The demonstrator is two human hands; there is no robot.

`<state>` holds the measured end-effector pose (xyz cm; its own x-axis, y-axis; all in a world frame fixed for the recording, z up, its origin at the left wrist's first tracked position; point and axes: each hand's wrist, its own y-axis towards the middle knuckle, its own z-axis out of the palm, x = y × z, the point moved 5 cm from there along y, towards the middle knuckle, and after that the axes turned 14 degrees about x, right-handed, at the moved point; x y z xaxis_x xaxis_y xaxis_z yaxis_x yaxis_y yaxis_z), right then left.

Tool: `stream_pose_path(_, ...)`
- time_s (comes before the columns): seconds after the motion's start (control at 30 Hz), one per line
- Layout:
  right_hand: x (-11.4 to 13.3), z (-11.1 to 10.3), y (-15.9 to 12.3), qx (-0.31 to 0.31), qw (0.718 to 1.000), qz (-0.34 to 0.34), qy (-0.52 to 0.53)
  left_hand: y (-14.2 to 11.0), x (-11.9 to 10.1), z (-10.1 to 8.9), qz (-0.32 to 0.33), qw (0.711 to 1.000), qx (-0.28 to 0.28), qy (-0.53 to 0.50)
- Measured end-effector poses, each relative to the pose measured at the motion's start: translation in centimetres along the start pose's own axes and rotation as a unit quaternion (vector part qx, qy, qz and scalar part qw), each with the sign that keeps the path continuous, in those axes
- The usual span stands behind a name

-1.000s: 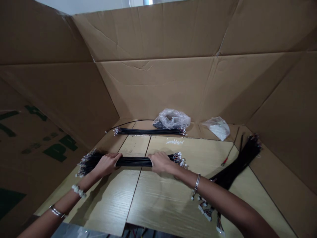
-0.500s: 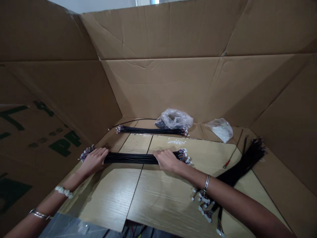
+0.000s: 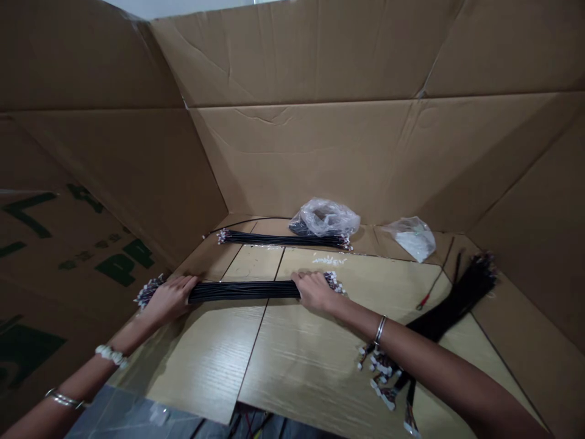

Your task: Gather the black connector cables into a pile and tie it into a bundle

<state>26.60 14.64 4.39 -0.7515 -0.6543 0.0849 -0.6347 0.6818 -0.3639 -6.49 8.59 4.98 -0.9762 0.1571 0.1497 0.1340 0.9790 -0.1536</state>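
Note:
A bundle of black cables point(image 3: 244, 291) with white connectors at both ends lies crosswise over the wooden board point(image 3: 292, 341). My left hand point(image 3: 171, 299) is wrapped round its left end, beside the connector tuft. Near the right end my right hand point(image 3: 315, 291) grips the same bundle, with the connectors showing just past the knuckles. The fingers' undersides are hidden. Behind it, a second bundle of black cables point(image 3: 278, 239) lies parallel at the back. Under and beyond my right forearm rests a larger pile of black cables point(image 3: 450, 305), its white connectors toward me.
Tall cardboard walls point(image 3: 311, 158) enclose the board at the back and sides. A clear plastic bag point(image 3: 326, 216) sits against the rear bundle. Farther right lies a bag with white contents point(image 3: 414, 239). A thin lead with a red-sleeved ring terminal point(image 3: 424, 301) lies near the pile.
My left hand has shifted slightly left with the bundle. My right hand has moved a little right along it, nearer the connectors. The view has tilted slightly.

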Motion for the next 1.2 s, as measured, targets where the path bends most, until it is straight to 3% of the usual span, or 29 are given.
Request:
stream_pose_path(0.43,-0.8,0.4,0.2,0.029,0.999,0.003,-0.015,-0.2,-0.5,-0.3,-0.038,0.998,0.050,-0.002)
stream_pose_path(0.67,-0.8,1.2,0.5,0.055,0.998,-0.017,-0.015,-0.4,-0.9,0.7,-0.066,0.989,0.125,-0.032)
stream_pose_path(0.97,-2.2,0.7,2.0,0.129,0.986,-0.104,0.001,0.4,-0.5,1.0,0.010,0.964,0.248,-0.092)
stream_pose_path(1.1,-2.6,0.6,2.5,0.182,0.976,-0.118,0.022,0.7,-0.4,1.1,0.024,0.956,0.273,-0.106)
stream_pose_path(1.2,-2.6,0.6,2.1,0.169,0.981,-0.095,0.015,0.6,-0.1,1.0,0.015,0.958,0.269,-0.101)
